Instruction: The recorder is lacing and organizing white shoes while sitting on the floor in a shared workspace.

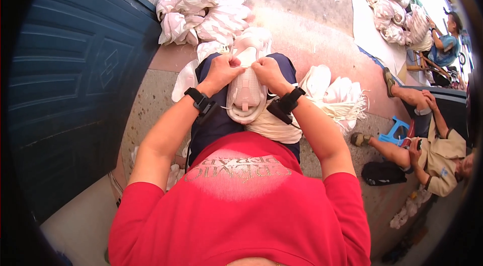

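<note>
A pale pink and white shoe upper point(246, 94) lies lengthwise across my lap, its rounded heel opening toward me. My left hand point(221, 72) is closed in a pinch at the upper's left side, near the middle. Opposite it, my right hand point(270, 73) pinches at the right side, fingertips close to the left ones. Between them runs what looks like a thin white shoelace; its ends are hidden by my fingers. A bundle of white laces point(274, 129) rests on my lap below the upper. Both my wrists wear black straps with small devices.
Piled bundles of pink and white uppers point(198, 9) lie ahead to the left. More bundles point(334, 92) sit by my right knee. A dark blue panelled door point(85, 75) stands on the left. At right, a seated person point(437, 155) is near a blue stool point(395, 133); another sits farther back.
</note>
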